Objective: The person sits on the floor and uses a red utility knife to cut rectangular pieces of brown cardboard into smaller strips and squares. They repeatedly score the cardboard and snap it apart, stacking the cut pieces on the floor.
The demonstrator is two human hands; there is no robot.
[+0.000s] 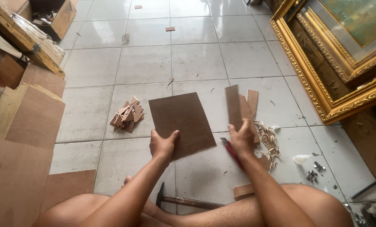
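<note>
Brown board [181, 122] (left hand [162, 145] gripping) between scrap pile [127, 114] and strips [240, 109].

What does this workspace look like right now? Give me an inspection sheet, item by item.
Surface: pale tiled floor, dusty, with scattered chips.
Job's things: brown board flat on the floor; narrow board strips to its right.
Clutter: pile of small wood offcuts; wood shavings; hammer near the legs; red-handled tool; small metal fittings.
Hands: left hand grips the board's near edge; right hand rests on the strips.
Cables: nothing seen.
Surroundings: gilded picture frames at right; plywood sheets stacked at left.
</note>
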